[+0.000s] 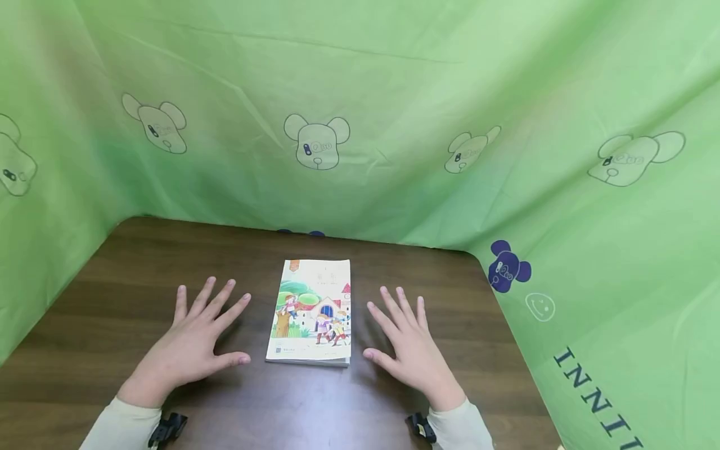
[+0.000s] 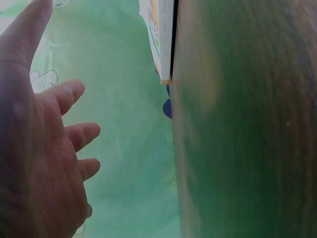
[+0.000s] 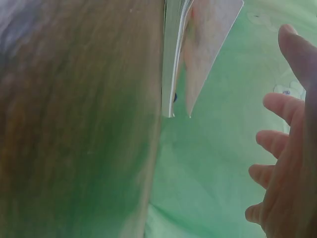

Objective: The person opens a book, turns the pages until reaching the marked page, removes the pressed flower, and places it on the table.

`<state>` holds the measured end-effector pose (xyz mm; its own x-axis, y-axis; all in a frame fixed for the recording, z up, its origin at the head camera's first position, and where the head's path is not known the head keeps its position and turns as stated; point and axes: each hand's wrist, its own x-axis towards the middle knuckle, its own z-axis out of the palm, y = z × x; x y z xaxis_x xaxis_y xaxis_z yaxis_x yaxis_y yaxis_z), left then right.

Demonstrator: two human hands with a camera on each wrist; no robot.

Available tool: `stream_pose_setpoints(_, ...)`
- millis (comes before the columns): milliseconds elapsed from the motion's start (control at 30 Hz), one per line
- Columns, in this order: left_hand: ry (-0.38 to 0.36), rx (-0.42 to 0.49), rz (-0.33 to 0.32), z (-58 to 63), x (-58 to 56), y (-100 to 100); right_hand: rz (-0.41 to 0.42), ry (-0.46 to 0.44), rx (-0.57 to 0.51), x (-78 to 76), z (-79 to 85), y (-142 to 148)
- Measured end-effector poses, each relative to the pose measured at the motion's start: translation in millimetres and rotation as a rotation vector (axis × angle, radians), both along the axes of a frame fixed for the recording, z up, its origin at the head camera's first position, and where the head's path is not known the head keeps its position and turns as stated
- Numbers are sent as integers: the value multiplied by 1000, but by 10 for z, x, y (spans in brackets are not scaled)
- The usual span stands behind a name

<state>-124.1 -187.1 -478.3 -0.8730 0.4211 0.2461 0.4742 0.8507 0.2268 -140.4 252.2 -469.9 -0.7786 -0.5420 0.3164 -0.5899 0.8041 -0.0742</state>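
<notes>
A paperback book (image 1: pixel 311 312) with an illustrated cover of children, a tree and a house lies face up on the wooden table (image 1: pixel 304 412). Its spine (image 2: pixel 166 39) shows in the left wrist view. In the right wrist view the cover (image 3: pixel 210 49) stands slightly lifted from the page block (image 3: pixel 173 54). To the left of the book, my left hand (image 1: pixel 188 347) is spread palm down, apart from it. My right hand (image 1: pixel 410 350) is spread likewise on the other side, also apart from the book. Neither hand holds anything.
A green cloth (image 1: pixel 382 81) printed with bear heads hangs behind the table and along both sides. Dark straps with small clips (image 1: pixel 167 430) sit at both wrists, over pale sleeves (image 1: pixel 462 426).
</notes>
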Motion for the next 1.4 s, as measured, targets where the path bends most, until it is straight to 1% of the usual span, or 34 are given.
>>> stream_pose_setpoints(133, -9, 7, -5, 3, 15, 20, 12, -18, -11, 9, 8, -14)
stream_pose_setpoints(300, -34, -11, 3, 28, 6, 26, 43, -20, -28, -10, 29, -44)
stream_pose_setpoints(400, -44, -6, -2, 36, 9, 34, 55, -23, -31, -19, 36, -62)
stream_pose_setpoints(567, -41, 11, -5, 41, 23, 58, 77, -14, -39, -41, 62, -112)
stream_pose_setpoints(667, -55, 16, 2, 42, 26, 72, 98, -14, -41, -52, 94, -163)
stream_pose_setpoints(833, -96, 24, 2, 65, 27, 123, 132, -48, -37, -71, 139, -260)
stream_pose_setpoints(900, -114, 31, 0, 78, 22, 157, 146, -63, -30, -79, 151, -299)
stream_pose_setpoints(1067, -125, 39, -8, 78, 16, 249, 164, -106, 17, -97, 161, -394)
stream_pose_setpoints(1233, -131, 45, -19, 70, 33, 333, 198, -119, 65, -104, 149, -476)
stream_pose_setpoints(1400, -139, 46, -30, 51, 51, 440, 232, -132, 78, -113, 134, -531)
